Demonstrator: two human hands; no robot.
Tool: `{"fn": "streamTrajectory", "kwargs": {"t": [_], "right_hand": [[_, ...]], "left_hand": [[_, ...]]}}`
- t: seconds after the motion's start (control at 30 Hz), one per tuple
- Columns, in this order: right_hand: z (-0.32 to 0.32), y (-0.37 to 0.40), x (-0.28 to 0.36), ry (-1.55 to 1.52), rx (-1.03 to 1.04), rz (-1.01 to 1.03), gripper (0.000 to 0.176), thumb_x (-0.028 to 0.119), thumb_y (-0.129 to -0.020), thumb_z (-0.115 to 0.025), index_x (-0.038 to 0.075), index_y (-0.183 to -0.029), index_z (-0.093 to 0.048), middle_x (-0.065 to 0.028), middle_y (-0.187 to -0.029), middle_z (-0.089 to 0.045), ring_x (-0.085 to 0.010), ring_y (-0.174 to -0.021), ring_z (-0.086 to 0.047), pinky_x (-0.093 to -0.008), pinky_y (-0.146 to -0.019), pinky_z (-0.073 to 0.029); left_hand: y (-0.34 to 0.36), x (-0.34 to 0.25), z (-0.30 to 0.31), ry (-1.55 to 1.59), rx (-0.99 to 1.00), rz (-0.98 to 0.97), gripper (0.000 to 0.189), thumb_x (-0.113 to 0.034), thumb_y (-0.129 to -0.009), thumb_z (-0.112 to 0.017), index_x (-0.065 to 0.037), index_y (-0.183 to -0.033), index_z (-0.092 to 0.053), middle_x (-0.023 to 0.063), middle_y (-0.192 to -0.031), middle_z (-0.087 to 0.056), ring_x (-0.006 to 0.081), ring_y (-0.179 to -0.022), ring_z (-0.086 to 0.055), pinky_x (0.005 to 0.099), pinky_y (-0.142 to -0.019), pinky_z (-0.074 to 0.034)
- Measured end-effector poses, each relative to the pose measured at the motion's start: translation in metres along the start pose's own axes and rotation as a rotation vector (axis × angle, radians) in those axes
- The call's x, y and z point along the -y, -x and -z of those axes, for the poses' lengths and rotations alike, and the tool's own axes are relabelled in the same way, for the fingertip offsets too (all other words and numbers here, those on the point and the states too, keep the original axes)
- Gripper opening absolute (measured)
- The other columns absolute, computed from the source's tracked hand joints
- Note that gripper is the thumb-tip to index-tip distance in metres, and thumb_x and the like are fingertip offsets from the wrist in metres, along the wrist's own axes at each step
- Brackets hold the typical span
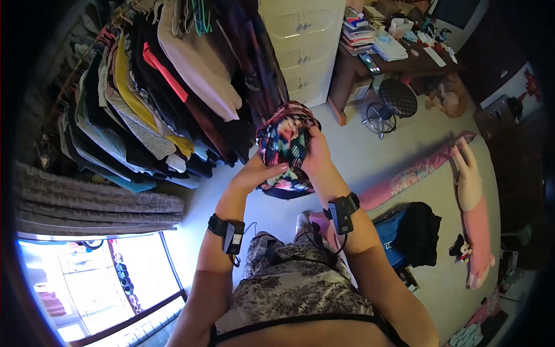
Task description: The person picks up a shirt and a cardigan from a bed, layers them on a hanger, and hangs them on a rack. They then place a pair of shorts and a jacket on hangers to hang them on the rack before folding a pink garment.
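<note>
Two bare hands hold a bundle of dark cloth (283, 139), printed in pink, red, white and green, up in front of the wearer's body, over the floor to the left of the bed (442, 188). The left hand (259, 173) clasps the lower left side of the bundle, thumb across its front; the right hand (317, 153) grips the right side, the one nearer the bed, with some of its fingers hidden behind the fabric. Each forearm wears a strapped black device, and below is a grey-and-cream patterned garment (300, 289) on the wearer. On the bed lie a blue garment (392, 243) and a black garment (422, 231) touching it, with a long pink soft toy (477, 243) farther over and a pink floral bolster (399, 182) along the far edge. Past the bed's far end stand a round stool (398, 97) and a cluttered desk (350, 75). Across the floor, left of the bed, is a packed row of hanging clothes (150, 110).
</note>
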State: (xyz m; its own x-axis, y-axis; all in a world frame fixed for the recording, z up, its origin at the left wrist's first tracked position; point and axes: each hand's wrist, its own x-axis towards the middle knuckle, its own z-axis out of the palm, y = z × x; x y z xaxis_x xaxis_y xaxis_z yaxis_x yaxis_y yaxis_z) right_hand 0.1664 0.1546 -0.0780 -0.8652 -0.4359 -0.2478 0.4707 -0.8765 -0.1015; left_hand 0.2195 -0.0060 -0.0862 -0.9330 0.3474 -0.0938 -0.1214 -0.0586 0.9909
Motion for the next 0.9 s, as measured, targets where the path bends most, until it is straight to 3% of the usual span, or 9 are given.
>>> {"fn": "streamTrajectory", "kwargs": {"t": [0.07, 0.13, 0.27, 0.4, 0.5, 0.63, 0.73, 0.87, 0.9], "right_hand": [[0.007, -0.025, 0.014, 0.127, 0.214, 0.009, 0.027, 0.025, -0.095, -0.046, 0.003, -0.108, -0.056, -0.0128, -0.095, -0.064, -0.025, -0.09, -0.063, -0.0407, -0.086, -0.051], [-0.007, -0.034, 0.028, 0.246, 0.265, -0.007, 0.026, 0.024, -0.093, -0.053, 0.003, -0.108, -0.056, -0.0112, -0.1, -0.064, -0.0235, -0.094, -0.062, -0.0375, -0.089, -0.049], [0.022, -0.044, 0.048, 0.917, 0.013, 0.153, 0.058, 0.038, -0.091, -0.058, 0.003, -0.134, -0.042, -0.0117, -0.121, -0.057, -0.0206, -0.11, -0.056, -0.0329, -0.095, -0.045], [0.024, -0.025, 0.038, 0.874, 0.238, 0.015, 0.058, 0.032, -0.091, -0.058, 0.007, -0.139, -0.035, -0.0091, -0.121, -0.055, -0.0164, -0.109, -0.055, -0.0302, -0.092, -0.045], [0.013, -0.033, 0.022, 1.004, 0.179, 0.003, 0.046, 0.019, -0.093, -0.055, 0.006, -0.135, -0.041, -0.0086, -0.111, -0.062, -0.0154, -0.1, -0.061, -0.0286, -0.087, -0.049], [-0.007, -0.054, 0.027, 0.264, 0.005, -0.054, 0.03, 0.019, -0.094, -0.048, 0.003, -0.118, -0.056, -0.0152, -0.109, -0.064, -0.0257, -0.096, -0.065, -0.041, -0.086, -0.054], [-0.033, -0.05, 0.026, 0.147, 0.129, -0.042, 0.032, 0.022, -0.094, -0.044, 0.002, -0.116, -0.056, -0.017, -0.109, -0.063, -0.0285, -0.097, -0.064, -0.0433, -0.088, -0.053], [-0.022, -0.08, 0.018, 0.386, -0.245, 0.237, 0.03, 0.02, -0.094, -0.044, 0.001, -0.113, -0.056, -0.0177, -0.108, -0.063, -0.0287, -0.098, -0.064, -0.0449, -0.087, -0.053], [-0.012, -0.088, 0.018, 0.451, -0.192, 0.249, 0.03, 0.021, -0.093, -0.047, 0.001, -0.114, -0.055, -0.017, -0.106, -0.063, -0.0276, -0.095, -0.064, -0.0429, -0.085, -0.053]], "left_hand": [[-0.013, -0.014, 0.016, -0.12, -0.095, 0.215, 0.052, -0.022, -0.082, -0.07, -0.005, -0.127, -0.05, 0.0057, -0.112, -0.061, 0.0166, -0.102, -0.059, 0.0306, -0.089, -0.047], [-0.025, -0.007, 0.032, 0.322, -0.291, 0.143, 0.029, -0.024, -0.084, -0.069, -0.006, -0.106, -0.062, 0.0014, -0.093, -0.065, 0.0125, -0.085, -0.062, 0.027, -0.074, -0.05], [-0.046, -0.04, 0.05, 0.802, -0.25, 0.105, 0.037, -0.03, -0.092, -0.056, -0.005, -0.119, -0.056, 0.0103, -0.11, -0.065, 0.0246, -0.098, -0.064, 0.0386, -0.087, -0.052], [-0.073, -0.045, 0.069, 0.955, -0.179, 0.043, 0.041, -0.033, -0.091, -0.058, -0.004, -0.12, -0.054, 0.0135, -0.114, -0.062, 0.0302, -0.105, -0.06, 0.0452, -0.092, -0.049], [-0.084, -0.049, 0.072, 0.742, -0.123, 0.046, 0.042, -0.039, -0.093, -0.054, -0.005, -0.118, -0.052, 0.0116, -0.114, -0.06, 0.026, -0.106, -0.059, 0.0425, -0.093, -0.048], [-0.087, -0.055, 0.077, 0.301, 0.106, 0.053, 0.061, -0.046, -0.092, -0.053, -0.005, -0.134, -0.039, 0.0106, -0.123, -0.055, 0.0215, -0.116, -0.053, 0.0366, -0.097, -0.044], [-0.079, -0.052, 0.081, 0.023, 0.214, -0.196, 0.097, -0.034, -0.075, -0.077, -0.004, -0.146, -0.018, 0.0083, -0.144, -0.032, 0.0191, -0.132, -0.031, 0.0353, -0.107, -0.027], [-0.076, -0.06, 0.075, -0.256, 0.112, -0.279, 0.094, -0.02, -0.07, -0.081, -0.003, -0.143, -0.024, 0.0084, -0.14, -0.036, 0.0177, -0.13, -0.033, 0.031, -0.109, -0.025], [-0.083, -0.042, 0.085, -0.292, -0.003, -0.295, 0.072, -0.02, -0.079, -0.073, -0.002, -0.137, -0.036, 0.0074, -0.128, -0.048, 0.0162, -0.119, -0.044, 0.0299, -0.103, -0.033]]}}
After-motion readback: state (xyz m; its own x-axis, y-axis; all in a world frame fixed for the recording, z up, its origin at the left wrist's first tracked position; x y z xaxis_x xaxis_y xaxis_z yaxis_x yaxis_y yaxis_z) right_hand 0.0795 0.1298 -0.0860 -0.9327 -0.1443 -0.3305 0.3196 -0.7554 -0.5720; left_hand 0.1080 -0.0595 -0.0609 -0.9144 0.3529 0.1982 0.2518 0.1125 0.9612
